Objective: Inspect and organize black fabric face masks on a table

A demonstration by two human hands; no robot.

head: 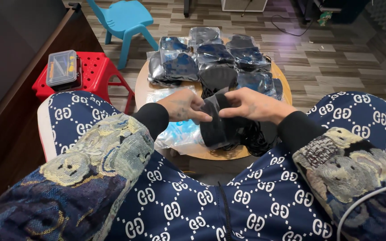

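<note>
Over a small round wooden table (142, 87), my left hand (183, 105) and my right hand (249, 105) both pinch the top of a black fabric piece (217, 125), which hangs down between them. Under it lies a loose heap of black fabric and cords (258, 137). Flat clear plastic bags (182, 132) lie on the near left of the table. Several clear bags packed with dark fabric (213, 56) are stacked on the far half.
A red plastic stool (97, 71) at the left carries a clear compartment box (62, 67). A blue child's chair (126, 20) stands beyond it. A dark wooden cabinet side (5, 134) runs along the left. My knees in blue patterned trousers flank the table.
</note>
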